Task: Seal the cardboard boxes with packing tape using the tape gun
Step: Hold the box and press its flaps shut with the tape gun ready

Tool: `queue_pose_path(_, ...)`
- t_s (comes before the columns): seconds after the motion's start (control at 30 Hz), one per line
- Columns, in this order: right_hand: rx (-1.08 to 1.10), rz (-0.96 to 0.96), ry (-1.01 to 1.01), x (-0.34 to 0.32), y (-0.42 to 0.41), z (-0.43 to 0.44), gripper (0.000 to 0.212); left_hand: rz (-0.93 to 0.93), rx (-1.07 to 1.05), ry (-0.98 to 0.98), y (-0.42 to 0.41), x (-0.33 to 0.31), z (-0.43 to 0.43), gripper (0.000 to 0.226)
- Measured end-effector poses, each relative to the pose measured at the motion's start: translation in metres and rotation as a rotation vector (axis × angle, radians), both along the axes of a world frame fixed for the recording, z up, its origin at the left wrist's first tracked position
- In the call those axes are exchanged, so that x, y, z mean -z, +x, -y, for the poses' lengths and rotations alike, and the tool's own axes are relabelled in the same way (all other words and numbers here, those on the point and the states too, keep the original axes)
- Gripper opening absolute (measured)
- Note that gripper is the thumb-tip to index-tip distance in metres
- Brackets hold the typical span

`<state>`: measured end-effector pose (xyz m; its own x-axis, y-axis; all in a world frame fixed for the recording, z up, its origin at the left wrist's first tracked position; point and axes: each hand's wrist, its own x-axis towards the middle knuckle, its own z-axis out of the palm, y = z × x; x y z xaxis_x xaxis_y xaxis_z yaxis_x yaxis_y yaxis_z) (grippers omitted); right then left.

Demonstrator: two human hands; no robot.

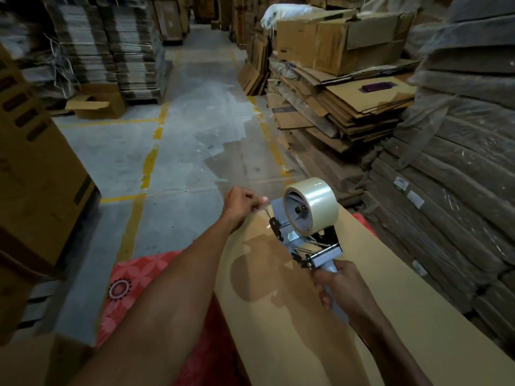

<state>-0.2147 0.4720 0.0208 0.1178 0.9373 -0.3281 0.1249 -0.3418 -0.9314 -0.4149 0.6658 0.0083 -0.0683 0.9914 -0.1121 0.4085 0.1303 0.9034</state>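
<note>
Starting a strip: tape gun [305, 232] gripped by its handle in my right hand [338, 285], over the cardboard box [320, 330] | left hand [242, 203] pinches the tape end, just ahead | next, I judge: stick the end down, then draw the gun back.

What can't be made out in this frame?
Head view:
- Tape end: clear film, barely visible at the left hand pinch.
- Box seam: not visible; arms and the bottom edge cut the box off.
- Tape gun handle: wrapped by the right hand.
- Left carton print: blurred.
</note>
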Motion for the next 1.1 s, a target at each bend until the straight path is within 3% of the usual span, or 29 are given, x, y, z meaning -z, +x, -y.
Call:
queue_pose_path(0.17, -0.001, 0.059, -0.017, 0.003, -0.001, -0.002, 0.011, -0.078, 0.038, 0.011, 0.001, 0.005, -0.006, 0.026)
queue_pose_path(0.23, -0.007, 0.08, -0.035, 0.001, -0.003, -0.004, 0.013, -0.164, 0.078, 0.019, 0.001, 0.007, -0.006, 0.03)
queue_pose_path(0.4, 0.008, 0.103, -0.115, -0.004, -0.007, -0.008, 0.008, -0.434, 0.178, -0.076, 0.002, 0.001, -0.007, 0.011)
queue_pose_path(0.53, 0.011, 0.12, -0.146, -0.011, -0.008, -0.011, 0.004, -0.619, 0.102, 0.049, 0.02, -0.01, 0.004, 0.014)
queue_pose_path(0.63, 0.008, 0.161, -0.158, -0.014, -0.007, -0.015, 0.005, -0.686, 0.267, 0.022, 0.026, -0.004, 0.012, 0.011)
queue_pose_path(0.8, 0.006, 0.23, -0.165, -0.012, -0.008, -0.017, 0.006, -0.753, 0.455, -0.134, 0.024, -0.003, 0.015, 0.052)
queue_pose_path(0.97, -0.023, 0.328, -0.16, -0.014, 0.003, -0.008, 0.018, -0.872, 0.417, -0.189, 0.029, -0.007, 0.02, 0.047)
queue_pose_path(1.1, -0.014, 0.343, -0.192, -0.009, 0.032, 0.037, 0.02, -1.015, 0.471, -0.051, 0.033, -0.006, 0.025, 0.053)
